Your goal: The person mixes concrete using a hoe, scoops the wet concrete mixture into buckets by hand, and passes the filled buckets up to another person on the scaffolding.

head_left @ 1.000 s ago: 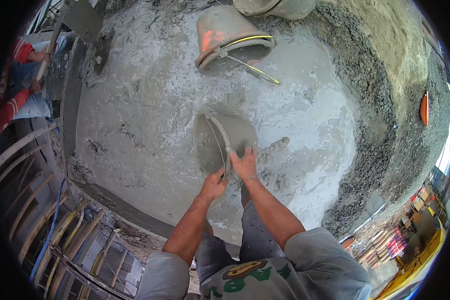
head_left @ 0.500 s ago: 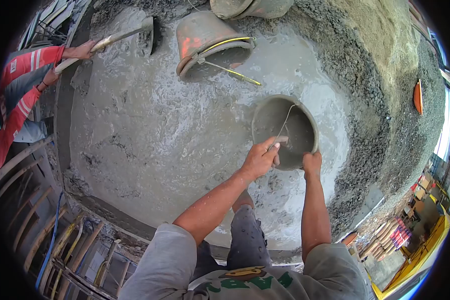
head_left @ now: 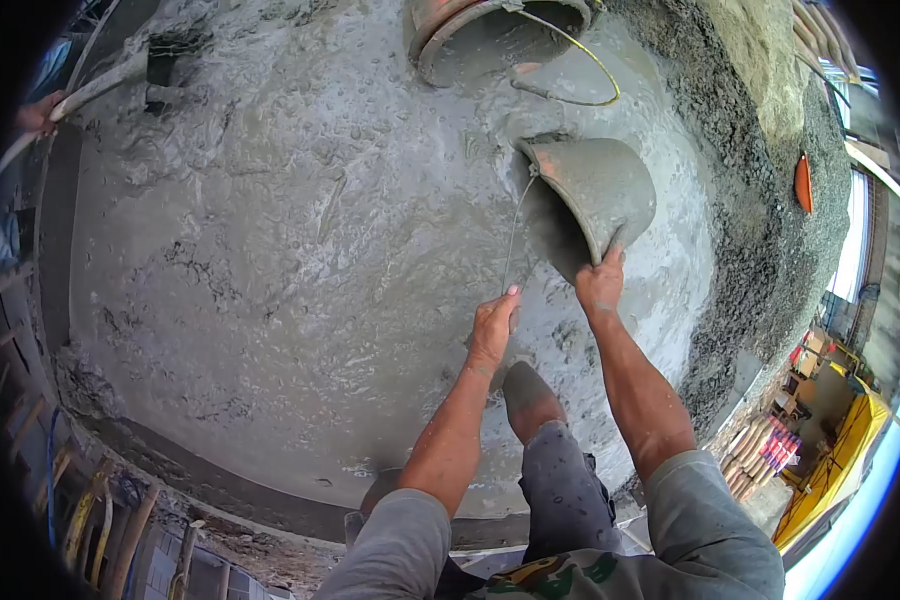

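Observation:
A grey, cement-coated bucket (head_left: 605, 185) lies tipped on its side in wet grey cement (head_left: 300, 270), its mouth facing left and down. My left hand (head_left: 493, 325) is closed on the thin wire handle, which is pulled toward me from the rim. At the lower edge of the rim, my right hand (head_left: 602, 280) grips the bucket. Another bucket (head_left: 500, 40), with a yellow-covered handle, lies on its side at the top, beyond my hands.
A co-worker's hand (head_left: 40, 113) holds a long-handled tool (head_left: 100, 85) at upper left. Dark gravel (head_left: 735, 180) borders the cement on the right, with an orange object (head_left: 803, 183) on it. Wooden poles (head_left: 133, 535) stand at lower left. A low rim (head_left: 220, 490) edges the cement.
The bucket in my hands has turned from mouth-up to its side, mouth leftward. My left hand has pulled the handle out from the rim. The camera view has shifted, and the co-worker is mostly out of frame.

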Demonstrator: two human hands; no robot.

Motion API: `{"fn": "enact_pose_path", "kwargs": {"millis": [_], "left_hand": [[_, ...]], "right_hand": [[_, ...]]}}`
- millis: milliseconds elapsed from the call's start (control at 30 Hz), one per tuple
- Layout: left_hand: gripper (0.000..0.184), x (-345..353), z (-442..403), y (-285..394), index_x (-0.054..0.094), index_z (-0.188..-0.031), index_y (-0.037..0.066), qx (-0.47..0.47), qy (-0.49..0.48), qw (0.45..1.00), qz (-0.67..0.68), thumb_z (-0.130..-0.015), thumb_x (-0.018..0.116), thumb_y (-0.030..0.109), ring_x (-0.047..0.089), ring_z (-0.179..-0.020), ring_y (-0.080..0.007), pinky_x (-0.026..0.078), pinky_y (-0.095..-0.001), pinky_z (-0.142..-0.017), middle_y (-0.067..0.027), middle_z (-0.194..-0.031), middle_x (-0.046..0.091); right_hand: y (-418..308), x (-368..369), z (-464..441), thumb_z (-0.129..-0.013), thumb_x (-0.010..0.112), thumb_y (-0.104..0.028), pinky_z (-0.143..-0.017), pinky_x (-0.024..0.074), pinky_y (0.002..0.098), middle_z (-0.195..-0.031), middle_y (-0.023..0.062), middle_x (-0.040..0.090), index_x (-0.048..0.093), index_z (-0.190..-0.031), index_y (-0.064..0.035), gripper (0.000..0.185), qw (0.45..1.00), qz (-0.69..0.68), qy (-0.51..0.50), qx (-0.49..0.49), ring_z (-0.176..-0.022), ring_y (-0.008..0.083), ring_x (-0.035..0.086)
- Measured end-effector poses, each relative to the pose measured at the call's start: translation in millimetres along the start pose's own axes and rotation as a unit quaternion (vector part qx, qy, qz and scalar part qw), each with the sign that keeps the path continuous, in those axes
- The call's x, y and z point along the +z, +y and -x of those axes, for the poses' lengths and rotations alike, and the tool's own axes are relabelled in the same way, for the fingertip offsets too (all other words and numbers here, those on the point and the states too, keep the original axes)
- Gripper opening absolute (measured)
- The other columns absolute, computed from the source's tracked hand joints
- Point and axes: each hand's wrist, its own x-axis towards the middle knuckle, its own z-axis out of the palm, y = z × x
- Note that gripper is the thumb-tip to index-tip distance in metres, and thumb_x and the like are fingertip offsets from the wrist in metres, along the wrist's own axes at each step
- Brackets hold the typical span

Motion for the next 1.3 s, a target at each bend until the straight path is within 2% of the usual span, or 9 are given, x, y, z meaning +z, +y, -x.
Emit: {"fn": "enact_pose_path", "kwargs": {"millis": [367, 567, 667, 833, 967, 1167, 1200, 1267, 1300], "left_hand": [[0.04, -108, 195, 36, 0.042, -0.056, 0.012, 0.037, 0.199, 0.979, 0.025, -0.086, 0.054, 0.035, 0.032, -0.049, -0.0087, 0.032, -0.0258, -0.054, 0.0044, -0.052, 0.035], [0.05, -53, 293, 144, 0.061, -0.085, -0.007, -0.002, 0.303, 0.947, -0.108, -0.084, 0.054, 0.042, 0.058, -0.08, -0.0247, 0.043, -0.0346, -0.075, -0.0203, -0.081, 0.063], [0.046, -56, 342, 172, 0.062, -0.088, -0.006, 0.034, 0.405, 0.911, -0.069, -0.084, 0.056, 0.039, 0.059, -0.078, -0.0269, 0.044, -0.0353, -0.075, -0.0178, -0.078, 0.063], [0.037, -95, 477, 185, 0.065, -0.087, -0.001, 0.054, 0.464, 0.875, 0.128, -0.083, 0.059, 0.035, 0.035, -0.047, -0.0085, 0.029, -0.0269, -0.046, 0.0042, -0.053, 0.038], [0.035, -100, 625, 223, 0.063, -0.084, -0.001, 0.13, 0.493, 0.846, 0.155, -0.083, 0.058, 0.034, 0.031, -0.044, -0.0065, 0.024, -0.0255, -0.043, 0.0058, -0.053, 0.037], [0.028, -85, 844, 281, 0.061, -0.079, 0.002, 0.346, 0.532, 0.751, 0.182, -0.083, 0.058, 0.03, 0.024, -0.043, -0.0037, 0.017, -0.0225, -0.041, 0.0087, -0.053, 0.03], [0.026, -80, 878, 285, 0.061, -0.079, 0.002, 0.391, 0.521, 0.724, 0.227, -0.084, 0.057, 0.028, 0.023, -0.042, -0.0021, 0.015, -0.021, -0.039, 0.0089, -0.052, 0.03], [0.03, -73, 936, 290, 0.059, -0.083, 0.001, 0.473, 0.509, 0.677, 0.241, -0.085, 0.055, 0.031, 0.021, -0.036, -0.0009, 0.015, -0.019, -0.036, 0.0103, -0.05, 0.03], [0.034, -72, 967, 292, 0.057, -0.085, 0.0, 0.497, 0.477, 0.681, 0.248, -0.086, 0.055, 0.034, 0.021, -0.035, -0.0008, 0.016, -0.0184, -0.035, 0.011, -0.049, 0.028]], "right_hand": [[-122, 7, 100, -0.07, 0.046, -0.007, -0.077, 0.0481, 0.0373, -0.103, 0.0272, 0.06, 0.042, -0.126, 0.0069, 0.058, 0.967, -0.071, -0.24, -0.05, -0.082, 0.0369, 0.062], [-167, -18, 107, -0.069, 0.052, -0.007, -0.051, 0.047, 0.0427, -0.095, 0.0175, 0.063, 0.055, -0.115, 0.001, 0.047, 0.815, -0.197, -0.528, 0.137, -0.072, 0.0292, 0.062], [-131, 44, 168, -0.073, 0.055, -0.008, -0.064, 0.0514, 0.0428, -0.099, 0.0195, 0.061, 0.052, -0.117, 0.0017, 0.045, 0.905, -0.133, -0.402, -0.044, -0.086, 0.0322, 0.061], [-218, -167, 215, -0.076, 0.057, -0.029, -0.088, 0.0455, 0.0388, -0.11, 0.0243, 0.058, 0.051, -0.122, -0.0033, 0.053, 0.796, 0.049, -0.483, -0.362, -0.101, 0.0356, 0.058], [-218, -247, 182, -0.074, 0.057, -0.03, -0.094, 0.0424, 0.0386, -0.113, 0.0223, 0.058, 0.058, -0.115, -0.0047, 0.049, 0.758, 0.108, -0.478, -0.43, -0.107, 0.0351, 0.054], [-166, -230, 56, -0.069, 0.054, -0.026, -0.09, 0.0442, 0.0382, -0.099, 0.0226, 0.062, 0.067, -0.084, 0.0007, 0.033, 0.861, 0.157, -0.36, -0.324, -0.098, 0.0357, 0.058], [-160, -227, 27, -0.07, 0.054, -0.02, -0.075, 0.0514, 0.043, -0.089, 0.0219, 0.065, 0.066, -0.083, 0.0009, 0.027, 0.694, 0.291, -0.28, -0.597, -0.082, 0.0348, 0.064], [-208, -328, 102, -0.072, 0.055, -0.01, -0.049, 0.0514, 0.0442, -0.075, 0.0184, 0.064, 0.064, -0.083, 0.0008, 0.018, 0.895, 0.006, -0.398, -0.201, -0.06, 0.0301, 0.064], [-212, -335, 105, -0.074, 0.053, -0.008, -0.044, 0.0483, 0.0419, -0.07, 0.0163, 0.06, 0.061, -0.08, -0.0006, 0.013, 0.9, -0.028, -0.399, -0.175, -0.053, 0.0284, 0.059]]}}
